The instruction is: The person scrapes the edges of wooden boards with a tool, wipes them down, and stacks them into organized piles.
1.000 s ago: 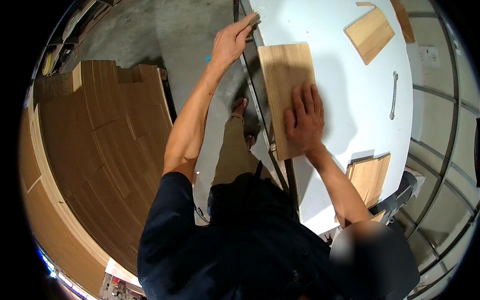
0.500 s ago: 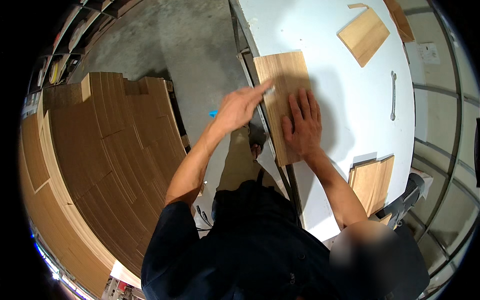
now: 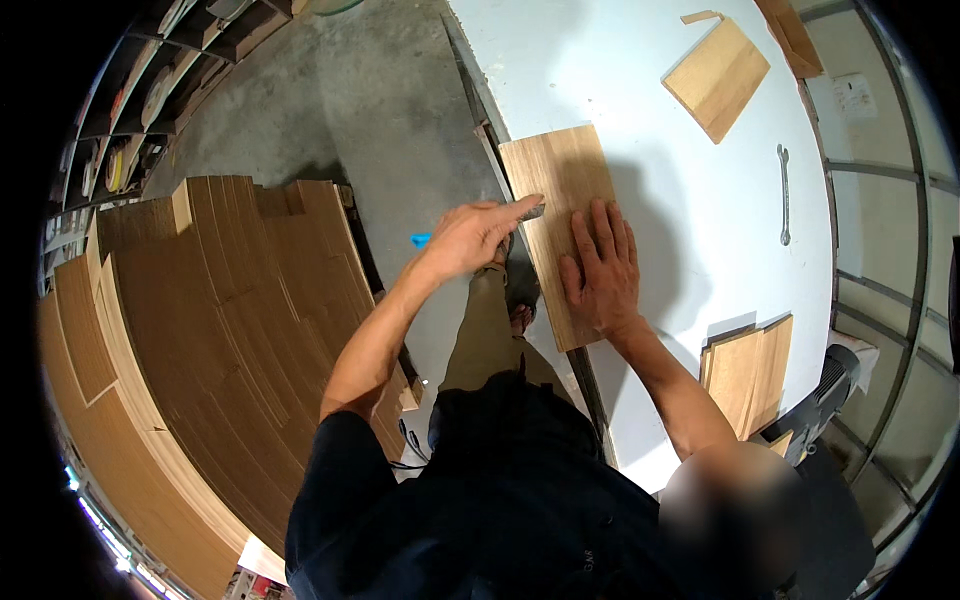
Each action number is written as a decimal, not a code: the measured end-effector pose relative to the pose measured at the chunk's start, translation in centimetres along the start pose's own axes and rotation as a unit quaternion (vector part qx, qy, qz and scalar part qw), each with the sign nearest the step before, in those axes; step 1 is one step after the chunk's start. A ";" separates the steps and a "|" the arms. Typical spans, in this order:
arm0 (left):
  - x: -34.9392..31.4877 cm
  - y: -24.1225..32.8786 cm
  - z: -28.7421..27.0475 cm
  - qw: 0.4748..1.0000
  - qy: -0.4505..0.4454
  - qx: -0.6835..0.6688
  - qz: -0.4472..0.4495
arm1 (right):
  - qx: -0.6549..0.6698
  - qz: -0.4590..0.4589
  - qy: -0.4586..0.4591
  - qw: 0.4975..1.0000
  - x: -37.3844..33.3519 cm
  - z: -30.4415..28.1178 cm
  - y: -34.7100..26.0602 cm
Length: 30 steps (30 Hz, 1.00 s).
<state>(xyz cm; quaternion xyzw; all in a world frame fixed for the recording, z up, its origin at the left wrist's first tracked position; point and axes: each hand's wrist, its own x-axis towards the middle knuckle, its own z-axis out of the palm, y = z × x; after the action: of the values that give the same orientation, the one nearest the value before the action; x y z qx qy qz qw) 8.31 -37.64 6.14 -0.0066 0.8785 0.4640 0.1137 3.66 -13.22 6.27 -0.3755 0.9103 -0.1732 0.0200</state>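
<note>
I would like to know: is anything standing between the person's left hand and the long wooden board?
Only the small grey piece held in the left hand, at the left edge of the wooden board; I cannot tell if it touches the wood. Nothing else visible stands between: the right hand lies on the board, further right.

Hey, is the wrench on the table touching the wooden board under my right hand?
Apart. The head view shows a wide stretch of white tabletop between the wrench and the wooden board under your right hand.
</note>
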 end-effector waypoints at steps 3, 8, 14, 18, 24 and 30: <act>4.7 -4.5 -2.3 0.979 0.182 0.075 0.054 | 0.005 -0.006 -0.010 1.000 0.2 -0.5 -0.1; 13.3 0.9 -8.4 0.938 0.165 0.305 0.028 | -0.007 0.011 -0.031 0.999 0.2 -0.7 -0.1; 18.6 1.3 -5.9 0.865 0.289 0.329 0.245 | 0.016 0.009 -0.022 1.000 0.5 -1.2 -0.2; 9.9 1.9 -4.6 0.936 0.329 0.123 0.000 | 0.034 0.021 -0.004 0.999 0.5 -1.1 0.0; 6.1 -1.4 -0.5 0.905 0.098 -0.346 -0.226 | 0.082 0.019 -0.004 0.996 0.4 -1.9 -0.2; 6.0 -3.7 -1.2 0.861 0.078 -0.439 -0.243 | 0.113 0.001 0.062 0.992 -1.5 0.6 1.5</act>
<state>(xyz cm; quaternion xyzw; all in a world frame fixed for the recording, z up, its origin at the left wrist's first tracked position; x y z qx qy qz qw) 2.69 -40.15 2.58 -0.3056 0.5604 0.7571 0.1391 3.77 -11.37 5.05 -0.3588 0.8846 -0.2979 0.0056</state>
